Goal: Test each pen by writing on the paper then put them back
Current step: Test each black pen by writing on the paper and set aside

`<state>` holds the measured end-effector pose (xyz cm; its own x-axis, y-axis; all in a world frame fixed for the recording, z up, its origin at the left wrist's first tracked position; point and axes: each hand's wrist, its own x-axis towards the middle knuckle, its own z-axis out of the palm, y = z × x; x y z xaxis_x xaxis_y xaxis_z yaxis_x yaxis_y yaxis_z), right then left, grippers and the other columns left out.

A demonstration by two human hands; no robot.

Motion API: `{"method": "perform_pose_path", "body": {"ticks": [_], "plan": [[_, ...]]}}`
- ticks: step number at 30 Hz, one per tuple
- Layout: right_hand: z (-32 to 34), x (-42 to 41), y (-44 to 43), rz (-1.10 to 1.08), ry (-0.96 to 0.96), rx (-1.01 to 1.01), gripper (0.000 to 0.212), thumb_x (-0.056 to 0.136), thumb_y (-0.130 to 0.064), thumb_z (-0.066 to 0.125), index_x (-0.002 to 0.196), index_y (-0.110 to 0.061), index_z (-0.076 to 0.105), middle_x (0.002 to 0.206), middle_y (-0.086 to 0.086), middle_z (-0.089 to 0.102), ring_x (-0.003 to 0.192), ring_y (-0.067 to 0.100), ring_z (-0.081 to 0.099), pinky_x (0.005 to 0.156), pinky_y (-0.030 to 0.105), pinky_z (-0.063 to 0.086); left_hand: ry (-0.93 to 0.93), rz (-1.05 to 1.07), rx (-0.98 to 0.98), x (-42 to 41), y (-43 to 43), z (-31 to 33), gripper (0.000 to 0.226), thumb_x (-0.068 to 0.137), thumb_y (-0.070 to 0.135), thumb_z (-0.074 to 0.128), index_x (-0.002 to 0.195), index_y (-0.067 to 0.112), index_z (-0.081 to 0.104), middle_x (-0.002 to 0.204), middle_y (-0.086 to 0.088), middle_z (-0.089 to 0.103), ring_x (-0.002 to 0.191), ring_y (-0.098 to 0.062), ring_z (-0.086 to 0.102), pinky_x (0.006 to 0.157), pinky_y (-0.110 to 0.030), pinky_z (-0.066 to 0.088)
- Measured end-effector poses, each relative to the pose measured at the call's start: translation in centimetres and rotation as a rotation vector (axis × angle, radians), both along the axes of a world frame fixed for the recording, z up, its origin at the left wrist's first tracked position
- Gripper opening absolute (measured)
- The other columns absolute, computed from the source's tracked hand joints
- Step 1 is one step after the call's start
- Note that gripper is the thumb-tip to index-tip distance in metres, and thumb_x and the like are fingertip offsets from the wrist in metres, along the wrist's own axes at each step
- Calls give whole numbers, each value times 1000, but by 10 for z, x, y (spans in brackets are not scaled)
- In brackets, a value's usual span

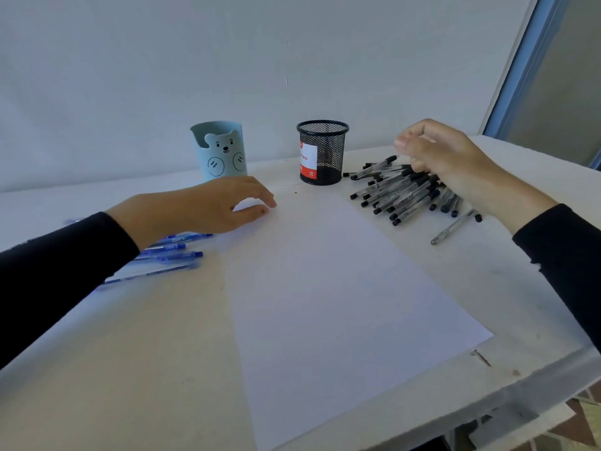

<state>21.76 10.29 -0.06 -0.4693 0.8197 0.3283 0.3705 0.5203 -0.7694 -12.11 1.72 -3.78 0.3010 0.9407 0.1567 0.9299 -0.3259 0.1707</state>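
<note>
Paper (341, 288) corner at left hand (201, 206), fingers (260, 192) relaxed; sleeve (65, 255) half-hides blue pens (175, 255); right hand (448, 154) curled, grip unclear.

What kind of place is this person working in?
Likely a simple desk or work table indoors: a white table against a bare wall, a mesh pen cup and bear-faced holder, blank paper, and a heap of black pens.

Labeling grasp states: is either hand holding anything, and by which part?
Left hand holds nothing, fingertips on the far-left corner of the paper. Right hand is curled over the black pens; any hold cannot be told.
</note>
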Motion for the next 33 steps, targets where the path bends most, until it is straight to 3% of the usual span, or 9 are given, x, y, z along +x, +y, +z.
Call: {"method": "perform_pose_path", "body": {"ticks": [4, 6, 9, 11, 14, 18, 25, 29, 33], "plan": [[7, -10, 0, 38, 53, 27, 34, 98, -44, 50, 125, -27, 61, 76, -3, 51, 68, -5, 56, 78, 12, 43, -18, 39, 20, -8, -11, 3, 19, 95, 40, 51, 112, 46, 57, 126, 21, 55, 111, -7, 53, 80, -11, 42], [10, -20, 3, 95, 73, 25, 36, 105, -38, 34, 128, -24, 58, 78, 0, 56, 70, 5, 59, 82, 20, 46, -40, 98, 43, -15, -19, 4, 19, 95, 35, 54, 110, 44, 59, 123, 22, 56, 107, -8, 56, 80, -19, 49], [10, -43, -2, 177, 2, -60, 52, 102, -54, 21, 122, -28, 61, 70, 8, 70, 60, 22, 66, 71, 24, 53, -80, 218, 25, -28, -30, 3, 25, 96, 28, 55, 114, 46, 54, 114, 32, 50, 100, 21, 47, 82, -4, 41], [0, -58, -15, 239, -69, 9, 45, 101, -54, 30, 108, -29, 67, 57, 3, 64, 50, 17, 60, 57, 28, 52, -120, 294, 24, -35, -37, 2, 29, 96, 22, 57, 114, 45, 53, 111, 30, 52, 97, 31, 41, 85, 0, 37], [-31, -72, -27, 463, -292, 288, 28, 99, -46, 45, 103, -23, 59, 71, -10, 60, 70, 8, 59, 69, 33, 47, -117, 370, 48, -40, -46, 2, 29, 95, 20, 59, 113, 43, 56, 115, 18, 59, 100, 24, 46, 89, -1, 35], [-58, -82, -31, 464, -514, 502, 43, 89, -66, 48, 113, -30, 47, 93, -18, 51, 96, 7, 50, 87, 30, 36, -83, 456, 42, -31, -57, 5, 21, 96, 39, 50, 115, 43, 55, 121, 16, 60, 106, 1, 54, 89, -4, 34], [-44, -68, 10, 826, -576, 148, 37, 81, -66, 56, 107, -42, 46, 135, 20, 53, 132, 29, 45, 115, 18, 17, -105, 534, 76, -6, -69, 1, 24, 96, 40, 54, 117, 36, 62, 116, 19, 61, 105, 0, 53, 87, -1, 33], [-24, -57, 29, 1001, -577, -48, 30, 88, -35, 70, 112, -34, 54, 149, -13, 44, 136, -9, 34, 117, 25, 28, -84, 516, 75, -1, -71, -9, 33, 94, 54, 46, 117, 37, 61, 116, 13, 63, 112, -8, 55, 106, -28, 38], [-22, -51, 37, 1034, -599, -93, 27, 87, -27, 72, 109, -31, 57, 145, -20, 47, 134, -14, 34, 111, 11, 26, -50, 435, 109, -1, -75, -7, 50, 87, 68, 33, 117, 40, 61, 132, 20, 57, 133, -1, 43, 120, -30, 14]]}}
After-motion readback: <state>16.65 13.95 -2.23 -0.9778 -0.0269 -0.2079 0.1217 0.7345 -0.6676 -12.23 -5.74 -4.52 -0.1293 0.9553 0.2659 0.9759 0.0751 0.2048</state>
